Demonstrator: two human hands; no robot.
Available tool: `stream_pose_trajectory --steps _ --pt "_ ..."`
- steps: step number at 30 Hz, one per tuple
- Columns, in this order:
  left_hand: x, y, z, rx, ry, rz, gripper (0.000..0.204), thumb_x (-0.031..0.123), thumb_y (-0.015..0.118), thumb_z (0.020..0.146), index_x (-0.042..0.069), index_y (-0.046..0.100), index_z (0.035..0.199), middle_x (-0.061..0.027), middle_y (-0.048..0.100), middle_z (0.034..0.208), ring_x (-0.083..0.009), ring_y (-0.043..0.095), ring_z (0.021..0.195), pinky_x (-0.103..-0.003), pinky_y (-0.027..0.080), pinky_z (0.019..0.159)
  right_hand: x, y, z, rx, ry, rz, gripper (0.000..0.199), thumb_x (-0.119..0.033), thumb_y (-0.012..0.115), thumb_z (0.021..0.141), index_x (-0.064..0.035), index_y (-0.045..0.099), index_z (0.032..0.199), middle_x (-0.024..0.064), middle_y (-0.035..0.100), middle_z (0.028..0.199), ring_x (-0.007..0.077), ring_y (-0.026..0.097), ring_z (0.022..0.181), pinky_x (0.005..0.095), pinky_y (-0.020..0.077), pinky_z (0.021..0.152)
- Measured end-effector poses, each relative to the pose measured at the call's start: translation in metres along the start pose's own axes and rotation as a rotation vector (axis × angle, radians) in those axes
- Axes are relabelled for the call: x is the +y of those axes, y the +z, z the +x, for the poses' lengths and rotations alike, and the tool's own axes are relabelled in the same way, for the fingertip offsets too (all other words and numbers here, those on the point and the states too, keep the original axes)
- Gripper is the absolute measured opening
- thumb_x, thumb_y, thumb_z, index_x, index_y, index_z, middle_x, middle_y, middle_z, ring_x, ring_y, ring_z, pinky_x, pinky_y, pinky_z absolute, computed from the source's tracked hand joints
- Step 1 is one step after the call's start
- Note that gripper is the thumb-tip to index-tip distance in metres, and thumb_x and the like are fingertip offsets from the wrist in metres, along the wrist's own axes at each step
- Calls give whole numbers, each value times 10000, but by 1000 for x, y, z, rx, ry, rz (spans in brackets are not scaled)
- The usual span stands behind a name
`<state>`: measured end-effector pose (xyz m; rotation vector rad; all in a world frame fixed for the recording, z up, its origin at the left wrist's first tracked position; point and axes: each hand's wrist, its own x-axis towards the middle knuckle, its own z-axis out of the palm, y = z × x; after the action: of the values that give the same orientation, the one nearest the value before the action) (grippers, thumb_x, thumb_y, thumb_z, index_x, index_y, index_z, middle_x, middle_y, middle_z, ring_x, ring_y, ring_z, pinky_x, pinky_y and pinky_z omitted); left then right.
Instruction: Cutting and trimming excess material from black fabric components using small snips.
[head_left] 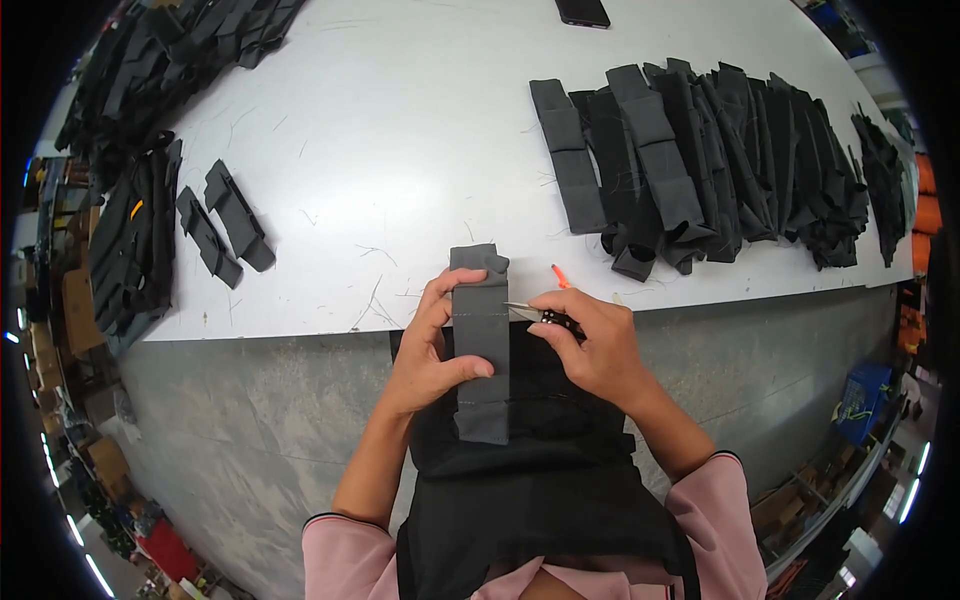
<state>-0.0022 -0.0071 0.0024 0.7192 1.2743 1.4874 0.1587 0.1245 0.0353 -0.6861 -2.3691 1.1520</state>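
My left hand (437, 345) grips a dark grey stitched fabric strip (481, 340) at its left edge, with the thumb on its front near the lower part and fingers higher up. The strip hangs upright, its top end over the table edge and its lower end before my black apron. In my right hand (597, 343) are small thread snips (556, 319) with dark handles. Their pointed metal blades meet the strip's right edge beside a stitched seam. I cannot tell whether the blades are apart.
The white table (400, 150) carries a large row of dark strips (690, 160) on the right. Two pieces (239, 215) lie at left beside a dark heap (135, 230). Loose threads are scattered about. An orange-tipped tool (561, 277) and a black phone (583, 12) lie there too.
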Motion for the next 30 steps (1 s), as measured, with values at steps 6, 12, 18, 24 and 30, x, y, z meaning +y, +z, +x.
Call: stream_pose_trajectory --steps 6,12,18,24,30 --pt "3 -2 1 -13 18 47 631 322 857 553 33 586 1044 -76 378 1336 -222 335 1256 -363 279 1027 -10 -8 -5 4 -36 -27 252 -56 715 713 -49 607 940 69 626 732 198 587 565 267 440 525" --pt "7 -4 1 -97 15 161 722 344 868 528 50 532 1096 -92 346 1343 -233 347 1238 -371 318 1002 -10 -7 -1 -8 -50 -101 243 -61 715 717 -44 602 931 76 624 727 198 587 553 264 441 516" --pt "13 -3 1 -152 -22 160 695 280 822 569 45 493 1135 -91 306 1347 -232 352 1227 -360 348 973 0 -1 -7 -3 108 78 229 -61 708 741 -24 596 938 90 625 715 184 590 546 254 446 519" --pt "11 -7 1 -153 13 198 686 240 788 592 33 473 1165 -91 290 1352 -217 356 1217 -348 358 957 -13 -2 -10 21 74 41 222 -84 710 740 -39 593 923 80 620 688 194 613 575 268 460 531" --pt "13 -4 1 -175 -29 152 629 227 773 603 32 476 1122 -96 281 1350 -208 342 1213 -337 354 948 -12 0 -8 -2 58 -1 212 -113 706 744 -57 588 911 73 617 691 218 624 590 290 467 526"
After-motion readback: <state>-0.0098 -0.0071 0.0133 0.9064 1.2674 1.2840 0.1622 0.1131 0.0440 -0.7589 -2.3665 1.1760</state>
